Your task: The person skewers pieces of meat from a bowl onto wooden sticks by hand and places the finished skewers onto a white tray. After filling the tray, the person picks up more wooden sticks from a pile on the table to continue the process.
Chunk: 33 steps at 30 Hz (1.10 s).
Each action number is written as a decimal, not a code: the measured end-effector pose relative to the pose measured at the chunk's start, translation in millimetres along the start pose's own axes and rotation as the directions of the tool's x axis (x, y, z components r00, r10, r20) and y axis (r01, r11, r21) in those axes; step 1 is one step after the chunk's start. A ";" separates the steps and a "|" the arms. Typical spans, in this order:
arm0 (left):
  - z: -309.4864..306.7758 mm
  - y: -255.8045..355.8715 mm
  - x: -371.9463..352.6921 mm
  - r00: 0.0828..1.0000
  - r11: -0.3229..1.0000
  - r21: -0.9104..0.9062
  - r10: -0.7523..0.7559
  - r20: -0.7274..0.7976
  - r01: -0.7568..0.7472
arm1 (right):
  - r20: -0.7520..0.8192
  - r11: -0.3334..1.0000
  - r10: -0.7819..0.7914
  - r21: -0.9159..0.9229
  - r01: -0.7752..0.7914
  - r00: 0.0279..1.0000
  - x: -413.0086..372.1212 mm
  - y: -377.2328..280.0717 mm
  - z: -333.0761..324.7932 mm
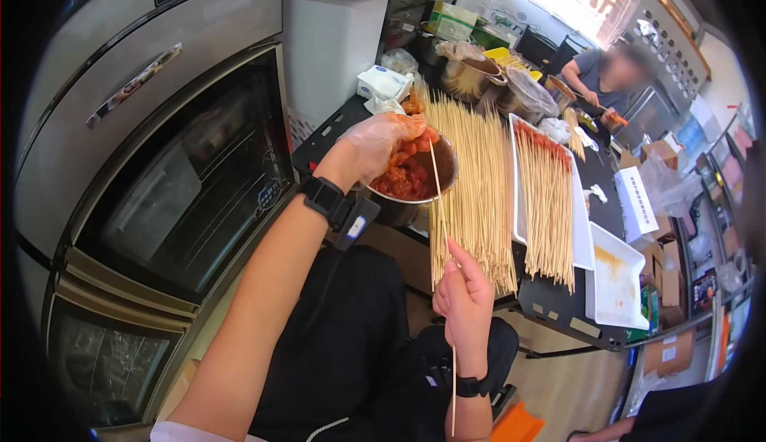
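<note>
My left hand, in a clear plastic glove, is closed around red marinated meat over a metal pot. More red-sauced meat lies inside that pot. My right hand, without a glove, pinches a long thin bamboo skewer. The skewer's upper end reaches the meat at my left fingers; its lower end runs down past my right wrist. Whether the tip is inside the meat is hidden. Just right of the pot, a thick layer of long skewers covers the table.
A white tray holds skewers with red meat at their far ends. Beside it is a stained white tray. Pots and plastic bags stand farther back, where another person handles food. An oven stands at left.
</note>
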<state>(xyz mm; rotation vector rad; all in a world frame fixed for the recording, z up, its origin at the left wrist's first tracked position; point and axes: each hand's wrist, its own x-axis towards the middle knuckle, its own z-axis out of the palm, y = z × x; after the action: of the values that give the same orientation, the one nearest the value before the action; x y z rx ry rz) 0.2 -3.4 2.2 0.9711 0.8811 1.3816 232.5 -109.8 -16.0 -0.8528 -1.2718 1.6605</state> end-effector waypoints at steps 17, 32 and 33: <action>3.6 1.3 0.5 0.975 0.973 0.223 -0.099 0.197 0.054 | 0.027 0.957 0.040 -0.287 -0.031 0.999 -4.9 -17.2 -22.0; 2.8 8.6 -5.0 0.976 0.980 -0.201 0.043 0.213 0.000 | 0.019 0.898 -0.191 -0.400 0.183 0.981 2.7 -0.9 11.7; 3.2 8.6 -5.7 0.979 0.976 -0.212 0.093 0.181 -0.053 | 0.029 0.848 -0.254 -0.473 0.237 0.967 3.5 0.1 14.8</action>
<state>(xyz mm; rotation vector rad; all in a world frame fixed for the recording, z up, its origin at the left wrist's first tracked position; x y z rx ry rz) -0.1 -9.5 11.1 0.9644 0.5517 1.3865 217.9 -112.3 -12.5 -0.9491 -1.7228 1.1380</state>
